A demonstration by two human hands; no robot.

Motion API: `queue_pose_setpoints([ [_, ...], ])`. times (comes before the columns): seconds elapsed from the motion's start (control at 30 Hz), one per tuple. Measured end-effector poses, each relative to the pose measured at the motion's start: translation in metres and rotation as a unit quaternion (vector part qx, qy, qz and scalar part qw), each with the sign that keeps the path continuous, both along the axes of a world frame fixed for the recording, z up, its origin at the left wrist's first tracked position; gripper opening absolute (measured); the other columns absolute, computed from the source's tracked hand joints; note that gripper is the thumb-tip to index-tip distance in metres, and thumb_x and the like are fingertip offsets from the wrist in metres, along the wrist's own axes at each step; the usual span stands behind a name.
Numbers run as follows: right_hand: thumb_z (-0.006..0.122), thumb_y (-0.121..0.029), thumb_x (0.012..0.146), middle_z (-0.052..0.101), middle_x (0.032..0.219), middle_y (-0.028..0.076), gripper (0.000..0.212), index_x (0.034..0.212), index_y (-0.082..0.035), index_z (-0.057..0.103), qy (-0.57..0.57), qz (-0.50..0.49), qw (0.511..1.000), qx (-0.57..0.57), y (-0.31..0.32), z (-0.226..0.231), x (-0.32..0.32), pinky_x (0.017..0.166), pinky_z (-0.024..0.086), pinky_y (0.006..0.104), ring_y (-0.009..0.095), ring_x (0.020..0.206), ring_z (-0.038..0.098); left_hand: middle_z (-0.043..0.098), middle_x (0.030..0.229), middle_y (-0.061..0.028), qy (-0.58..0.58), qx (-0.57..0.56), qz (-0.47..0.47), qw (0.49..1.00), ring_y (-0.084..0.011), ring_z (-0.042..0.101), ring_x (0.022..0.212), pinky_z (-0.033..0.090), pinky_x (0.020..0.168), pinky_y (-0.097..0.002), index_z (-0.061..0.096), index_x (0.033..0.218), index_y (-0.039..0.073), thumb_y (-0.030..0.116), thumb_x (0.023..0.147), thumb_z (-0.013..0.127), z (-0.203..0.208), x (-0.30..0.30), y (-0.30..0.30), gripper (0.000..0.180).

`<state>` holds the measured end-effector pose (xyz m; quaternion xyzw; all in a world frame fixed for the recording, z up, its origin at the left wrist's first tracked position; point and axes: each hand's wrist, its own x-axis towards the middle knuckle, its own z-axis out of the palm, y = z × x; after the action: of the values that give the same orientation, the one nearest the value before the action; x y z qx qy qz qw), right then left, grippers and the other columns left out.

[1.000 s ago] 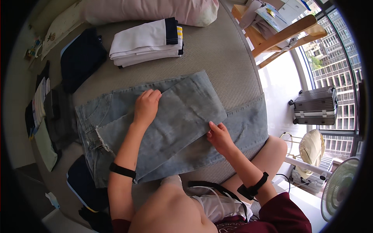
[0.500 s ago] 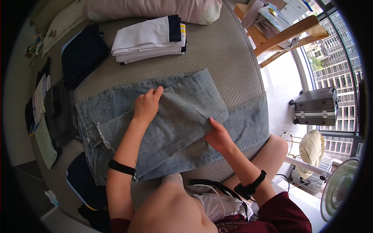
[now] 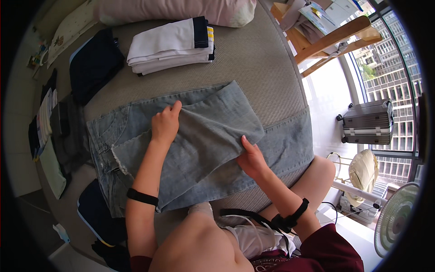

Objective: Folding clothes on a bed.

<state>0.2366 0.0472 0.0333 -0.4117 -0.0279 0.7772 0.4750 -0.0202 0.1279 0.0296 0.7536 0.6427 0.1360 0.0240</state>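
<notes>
Our left hand (image 3: pixel 165 124) lay on top of the light blue jeans (image 3: pixel 204 136), with the fingers bent and pinching a bit of the top fold near its upper edge. Our right hand (image 3: pixel 251 158) gripped the lower right corner of that same folded part, with the thumb on top and the other fingers tucked under the cloth. Our two hands were well apart from each other, one at each side of the fold. Each of our wrists had a black band on it. The jeans were spread flat across the middle of the grey bed (image 3: pixel 258 59), with the waist end to our left and a frayed edge showing there. One part of the jeans was folded over the rest. Past the jeans, farther up the bed, sat a neat stack of folded white clothes (image 3: pixel 170 45) with a dark stripe and a bit of yellow at one end. Just to the left of that stack lay a dark blue folded piece of clothing (image 3: pixel 93 63). A pink pillow (image 3: pixel 181 9) rested at the very top of the bed. More dark clothes (image 3: pixel 97 217) lay by our left elbow, near the edge of the bed. Over on the right, by the big window, stood a grey suitcase (image 3: pixel 367 124), and a white fan (image 3: pixel 396 213) was lower down in the corner. A wooden chair (image 3: pixel 333 38) stood near the top right.
</notes>
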Motion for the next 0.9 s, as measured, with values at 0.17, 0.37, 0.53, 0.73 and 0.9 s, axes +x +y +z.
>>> queue_pose_setpoints([
  [0.17,0.057,-0.019,0.092,0.058,0.108,0.003,0.027,0.115,-0.007,0.05,0.155,0.053,0.976,0.146,-0.014,-0.046,0.028,0.093,0.045,0.0375,0.017,0.104,0.056,0.064,0.077,-0.0136,0.007,-0.066,0.012,0.998,-0.0358,0.065,0.069,0.052,0.057,-0.0457,0.051,0.093,0.009,0.009,0.087,0.047,0.003,0.001,0.004,0.007],
  [0.37,0.057,-0.014,0.092,0.059,0.097,0.0,0.017,0.107,-0.008,0.054,0.025,0.035,0.996,0.075,-0.016,-0.008,0.016,0.087,0.047,0.0345,0.013,0.097,0.057,0.064,0.073,-0.0136,-0.041,-0.054,0.032,0.997,-0.0354,0.064,0.067,0.05,0.055,-0.0447,0.051,0.086,0.007,0.027,0.094,0.047,0.001,0.002,0.0,0.022],
  [0.53,0.057,-0.014,0.092,0.062,0.104,0.002,0.021,0.111,-0.008,0.053,0.014,0.078,0.996,0.041,-0.017,-0.021,0.017,0.085,0.048,0.0339,0.014,0.095,0.059,0.061,0.064,-0.0125,-0.102,-0.054,0.019,0.993,-0.034,0.061,0.061,0.048,0.054,-0.0434,0.05,0.074,0.006,0.035,0.092,0.051,0.003,-0.005,-0.002,0.035],
  [0.73,0.057,-0.017,0.092,0.062,0.109,0.006,0.028,0.116,-0.004,0.049,-0.046,0.058,0.997,-0.008,-0.015,-0.009,0.005,0.081,0.051,0.0363,0.016,0.098,0.06,0.059,0.06,-0.013,-0.144,-0.196,-0.015,0.97,-0.0304,0.059,0.057,0.046,0.053,-0.0389,0.058,0.074,0.003,0.046,0.084,0.061,0.022,-0.028,-0.002,0.044],
  [0.9,0.057,-0.016,0.092,0.059,0.116,0.009,0.034,0.12,-0.001,0.045,-0.123,0.051,0.991,-0.031,-0.011,-0.002,-0.008,0.087,0.049,0.0383,0.019,0.104,0.059,0.06,0.064,-0.0144,-0.106,-0.183,-0.045,0.976,-0.0293,0.058,0.058,0.044,0.055,-0.0368,0.062,0.083,0.0,0.045,0.082,0.064,0.027,-0.062,-0.024,0.046],
])
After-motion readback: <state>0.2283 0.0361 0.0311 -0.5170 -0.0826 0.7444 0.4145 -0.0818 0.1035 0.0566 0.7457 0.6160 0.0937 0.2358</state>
